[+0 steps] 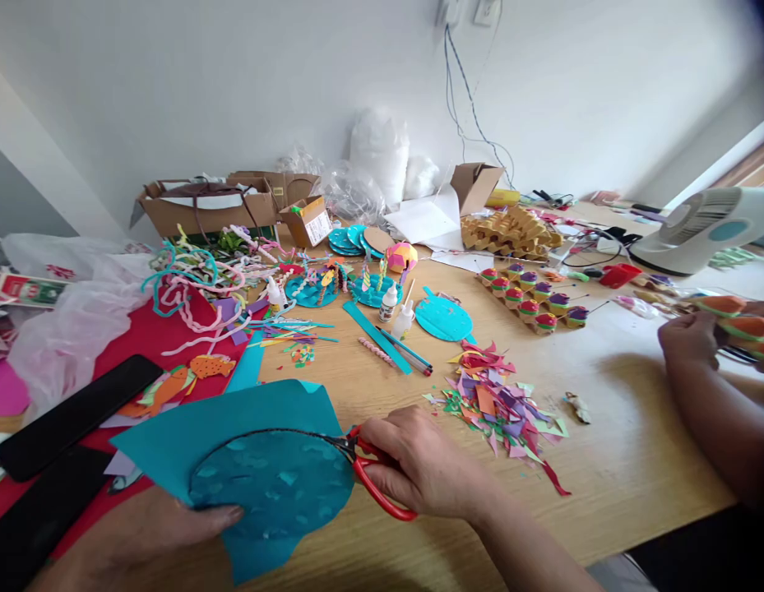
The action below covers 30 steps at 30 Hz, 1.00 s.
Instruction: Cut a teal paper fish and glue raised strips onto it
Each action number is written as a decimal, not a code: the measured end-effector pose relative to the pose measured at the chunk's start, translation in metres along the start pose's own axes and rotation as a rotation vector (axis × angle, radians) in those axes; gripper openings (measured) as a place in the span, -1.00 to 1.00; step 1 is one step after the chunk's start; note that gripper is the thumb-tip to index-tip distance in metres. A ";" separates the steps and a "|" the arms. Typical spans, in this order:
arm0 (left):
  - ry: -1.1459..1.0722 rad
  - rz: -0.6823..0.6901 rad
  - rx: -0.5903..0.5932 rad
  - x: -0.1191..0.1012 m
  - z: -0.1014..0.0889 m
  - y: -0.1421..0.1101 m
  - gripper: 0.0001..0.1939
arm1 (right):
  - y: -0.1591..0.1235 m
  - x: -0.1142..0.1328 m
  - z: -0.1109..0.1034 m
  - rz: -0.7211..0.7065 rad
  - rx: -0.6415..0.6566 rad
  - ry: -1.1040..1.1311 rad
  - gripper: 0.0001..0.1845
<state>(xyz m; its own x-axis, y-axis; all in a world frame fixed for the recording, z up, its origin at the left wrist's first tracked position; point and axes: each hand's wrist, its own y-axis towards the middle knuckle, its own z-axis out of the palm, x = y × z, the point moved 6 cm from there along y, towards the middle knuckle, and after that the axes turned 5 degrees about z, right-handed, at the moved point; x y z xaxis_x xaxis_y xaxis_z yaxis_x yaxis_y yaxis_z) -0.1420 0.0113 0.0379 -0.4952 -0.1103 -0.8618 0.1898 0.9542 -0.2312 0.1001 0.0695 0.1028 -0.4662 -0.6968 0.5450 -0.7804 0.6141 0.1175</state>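
My right hand [415, 464] grips a pair of red-handled scissors [382, 493], whose blades meet the right side of a blue paper sheet [165, 436]. Against the sheet lies a blue disc [270, 485] with small paper bits on it and a dark rim along its upper edge. My left hand [153, 526] pinches the sheet and disc at their lower left, thumb on top and the other fingers hidden underneath. Right of the scissors is a pile of coloured paper scraps [505, 403]. Beyond my hands rests another decorated blue disc [443, 317].
At the right, a co-worker's hands [693, 337] hold an orange and green craft piece [748, 327]. Painted egg cartons [533, 296], glue bottles [389, 302], pencils [406, 352] and a white fan [696, 230] stand or lie farther back. Black phone-like slabs [76, 415] lie at left.
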 end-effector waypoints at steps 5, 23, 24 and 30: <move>0.078 0.003 0.008 -0.014 -0.003 0.000 -0.36 | 0.001 -0.001 0.000 0.019 0.042 0.030 -0.78; -0.023 -0.083 0.129 -0.018 0.006 0.000 -0.31 | -0.001 -0.001 0.003 -0.042 0.052 -0.007 -0.76; -0.018 -0.093 0.123 -0.019 0.006 0.000 -0.29 | -0.001 -0.002 0.003 -0.044 0.050 -0.021 -0.75; -0.066 -0.088 0.122 -0.026 0.006 -0.003 -0.27 | -0.002 -0.002 0.003 -0.033 0.064 -0.019 -0.79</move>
<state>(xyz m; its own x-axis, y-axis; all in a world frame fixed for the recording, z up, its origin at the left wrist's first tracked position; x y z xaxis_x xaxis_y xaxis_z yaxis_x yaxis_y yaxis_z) -0.1243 0.0099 0.0585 -0.4581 -0.2141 -0.8627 0.2517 0.8996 -0.3569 0.1012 0.0691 0.0990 -0.4470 -0.7239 0.5256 -0.8202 0.5661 0.0821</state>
